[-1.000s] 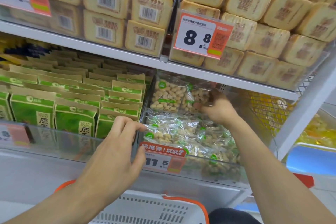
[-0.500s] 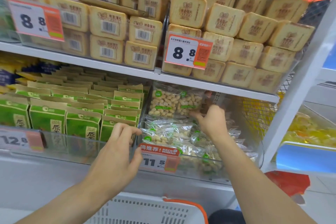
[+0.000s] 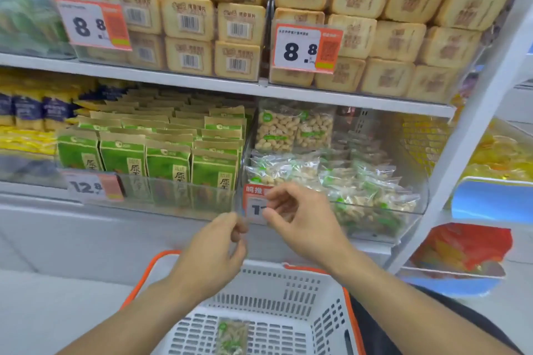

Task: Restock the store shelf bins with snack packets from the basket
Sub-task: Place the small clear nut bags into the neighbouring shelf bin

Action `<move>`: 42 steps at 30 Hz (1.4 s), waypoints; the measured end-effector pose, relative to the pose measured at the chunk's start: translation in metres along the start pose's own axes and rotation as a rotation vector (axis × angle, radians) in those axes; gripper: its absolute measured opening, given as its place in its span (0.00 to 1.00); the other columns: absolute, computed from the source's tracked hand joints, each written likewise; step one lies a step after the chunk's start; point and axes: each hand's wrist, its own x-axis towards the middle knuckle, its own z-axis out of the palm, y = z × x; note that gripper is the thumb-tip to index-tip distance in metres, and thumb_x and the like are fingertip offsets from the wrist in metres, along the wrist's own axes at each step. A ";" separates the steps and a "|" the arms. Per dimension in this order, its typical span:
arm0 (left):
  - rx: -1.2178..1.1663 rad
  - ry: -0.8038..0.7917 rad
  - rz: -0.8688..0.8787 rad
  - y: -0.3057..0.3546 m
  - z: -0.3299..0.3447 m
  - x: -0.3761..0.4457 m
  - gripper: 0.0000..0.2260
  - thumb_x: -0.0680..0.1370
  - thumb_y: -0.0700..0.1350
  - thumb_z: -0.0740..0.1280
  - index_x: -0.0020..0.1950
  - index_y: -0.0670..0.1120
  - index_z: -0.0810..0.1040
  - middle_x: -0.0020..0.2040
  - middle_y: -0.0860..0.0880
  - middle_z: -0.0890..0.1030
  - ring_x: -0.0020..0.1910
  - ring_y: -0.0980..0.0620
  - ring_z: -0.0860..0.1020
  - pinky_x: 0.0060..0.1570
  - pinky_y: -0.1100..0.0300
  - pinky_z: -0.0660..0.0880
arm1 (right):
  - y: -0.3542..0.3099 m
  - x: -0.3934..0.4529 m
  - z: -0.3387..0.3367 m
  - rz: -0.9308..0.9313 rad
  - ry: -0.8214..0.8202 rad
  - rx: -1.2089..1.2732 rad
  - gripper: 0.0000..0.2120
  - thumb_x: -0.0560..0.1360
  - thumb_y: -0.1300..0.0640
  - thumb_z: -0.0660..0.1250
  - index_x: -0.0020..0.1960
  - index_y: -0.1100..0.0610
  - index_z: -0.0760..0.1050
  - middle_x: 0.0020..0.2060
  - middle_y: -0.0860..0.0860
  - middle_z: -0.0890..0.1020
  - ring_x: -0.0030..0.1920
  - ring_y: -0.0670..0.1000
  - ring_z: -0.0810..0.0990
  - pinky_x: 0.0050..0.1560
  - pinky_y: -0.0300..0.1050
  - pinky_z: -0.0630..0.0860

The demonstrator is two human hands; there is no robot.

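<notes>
A white basket with an orange rim sits below the shelf, and one clear snack packet lies on its floor. The clear shelf bin at middle right holds several clear nut packets, two of them standing upright at the back. My left hand hovers above the basket with loosely curled fingers and holds nothing. My right hand is in front of the bin's price tag, fingers loosely bent, empty.
Green-and-tan packets fill the bin to the left. Tan biscuit packs crowd the upper shelf behind 8.8 price tags. A white upright post stands to the right, with yellow and red goods beyond it.
My right hand has come out of the nut bin and down in front of its price tag. My left hand has dropped from the bin edge toward the basket. The view tilted down.
</notes>
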 end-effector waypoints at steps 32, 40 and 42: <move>-0.077 -0.780 -1.223 -0.212 0.203 -0.156 0.19 0.74 0.49 0.74 0.57 0.41 0.74 0.49 0.50 0.76 0.48 0.53 0.74 0.50 0.63 0.73 | 0.249 -0.134 0.300 1.253 -0.516 0.218 0.11 0.75 0.51 0.73 0.52 0.57 0.79 0.40 0.52 0.81 0.37 0.52 0.78 0.37 0.43 0.73; -0.457 -0.375 -1.262 -0.194 0.171 -0.149 0.14 0.71 0.38 0.77 0.54 0.42 0.79 0.54 0.42 0.82 0.48 0.47 0.80 0.50 0.55 0.79 | 0.221 -0.116 0.234 1.261 -0.669 0.576 0.08 0.75 0.64 0.73 0.44 0.60 0.73 0.37 0.57 0.78 0.29 0.47 0.75 0.33 0.42 0.70; -0.545 -0.327 -1.209 -0.182 0.153 -0.141 0.19 0.71 0.34 0.76 0.60 0.38 0.76 0.56 0.38 0.82 0.45 0.48 0.79 0.45 0.57 0.78 | 0.205 -0.106 0.211 1.150 -0.713 0.560 0.08 0.75 0.66 0.73 0.46 0.59 0.74 0.41 0.57 0.80 0.33 0.48 0.78 0.37 0.43 0.73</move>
